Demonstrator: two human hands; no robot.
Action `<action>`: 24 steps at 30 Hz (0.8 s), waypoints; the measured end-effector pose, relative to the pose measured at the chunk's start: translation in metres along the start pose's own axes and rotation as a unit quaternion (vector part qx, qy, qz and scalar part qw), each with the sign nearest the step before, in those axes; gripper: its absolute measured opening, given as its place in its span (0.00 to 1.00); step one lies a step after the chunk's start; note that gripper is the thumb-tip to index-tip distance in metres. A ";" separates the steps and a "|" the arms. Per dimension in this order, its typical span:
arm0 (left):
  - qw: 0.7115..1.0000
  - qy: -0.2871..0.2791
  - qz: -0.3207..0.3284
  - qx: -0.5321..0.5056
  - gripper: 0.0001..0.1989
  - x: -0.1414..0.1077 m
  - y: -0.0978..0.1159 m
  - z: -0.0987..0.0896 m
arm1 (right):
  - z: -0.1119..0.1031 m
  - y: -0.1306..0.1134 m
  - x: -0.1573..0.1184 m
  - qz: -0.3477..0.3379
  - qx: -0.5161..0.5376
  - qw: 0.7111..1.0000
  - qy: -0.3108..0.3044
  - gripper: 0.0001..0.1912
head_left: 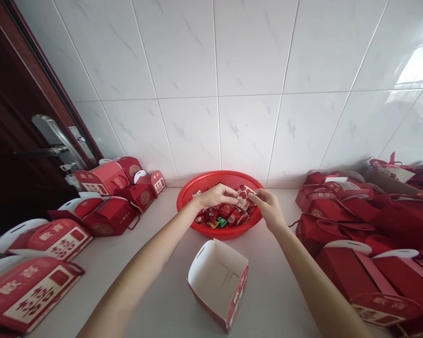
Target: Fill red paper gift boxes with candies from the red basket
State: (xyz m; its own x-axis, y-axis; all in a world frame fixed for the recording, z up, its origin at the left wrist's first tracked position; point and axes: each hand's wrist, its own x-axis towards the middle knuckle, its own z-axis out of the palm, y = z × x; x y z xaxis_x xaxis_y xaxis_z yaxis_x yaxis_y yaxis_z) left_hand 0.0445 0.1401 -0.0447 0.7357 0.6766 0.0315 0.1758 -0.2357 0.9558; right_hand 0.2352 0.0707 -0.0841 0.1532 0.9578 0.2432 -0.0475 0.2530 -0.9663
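Observation:
Both hands are over a red plastic basket [193, 225] filled with wrapped candies [223, 211], mostly red, with a few green and yellow ones. A small flat white packet with a red pattern [245, 198] is held between the hands, above the candies. My right hand [270, 206] pinches its right edge between thumb and fingers. My left hand [215, 196] has its thumb and fingertips together at the packet's left edge. In front of the basket stands a red paper box [216, 281] with a white inside; its top is open and no contents show in it.
Folded red gift boxes [49, 239] line the left side of the white tabletop [158, 286]. More red boxes [359, 277] crowd the right side, with ribboned items behind them. A tiled wall [246, 136] rises behind the basket. A dark door with a metal handle [52, 150] is at the left.

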 end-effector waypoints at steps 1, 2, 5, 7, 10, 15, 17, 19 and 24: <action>1.000 0.002 0.002 0.001 0.13 -0.002 -0.001 0.002 | 0.000 0.000 0.000 0.002 -0.001 1.000 0.000 0.27; 1.000 0.007 0.004 0.000 0.13 -0.004 -0.003 0.004 | 0.000 0.000 0.000 0.004 -0.002 1.000 -0.002 0.27; 0.999 0.027 0.016 -0.004 0.14 -0.007 -0.006 0.008 | 0.001 -0.001 -0.001 0.007 -0.009 1.000 -0.022 0.27; 0.999 0.032 0.022 -0.007 0.13 -0.008 -0.007 0.008 | 0.002 -0.001 -0.002 0.004 -0.011 0.999 -0.044 0.28; 0.999 0.028 0.022 -0.010 0.13 -0.009 -0.006 0.008 | 0.001 0.000 -0.002 -0.007 -0.011 0.997 -0.070 0.28; 1.000 0.018 0.016 -0.013 0.14 -0.011 -0.005 0.008 | 0.001 0.004 -0.002 -0.017 -0.026 0.997 -0.076 0.28; 1.000 0.022 0.017 -0.012 0.16 -0.011 -0.006 0.008 | 0.002 0.004 -0.002 -0.016 -0.026 0.997 -0.074 0.29; 0.999 0.027 0.020 -0.009 0.17 -0.011 -0.007 0.008 | 0.002 0.004 -0.003 -0.018 -0.028 0.997 -0.071 0.29; 0.999 0.036 0.032 0.002 0.14 -0.011 -0.005 0.010 | 0.003 0.000 -0.006 -0.020 -0.042 0.997 -0.067 0.29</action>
State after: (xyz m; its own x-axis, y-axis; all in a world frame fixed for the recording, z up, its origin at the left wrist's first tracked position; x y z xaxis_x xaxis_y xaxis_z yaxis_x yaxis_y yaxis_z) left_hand 0.0418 0.1268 -0.0526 0.6960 0.7091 0.1135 0.1330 -0.2826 0.9500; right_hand 0.2309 0.0657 -0.0848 0.0191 0.9581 0.2858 0.0402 0.2849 -0.9577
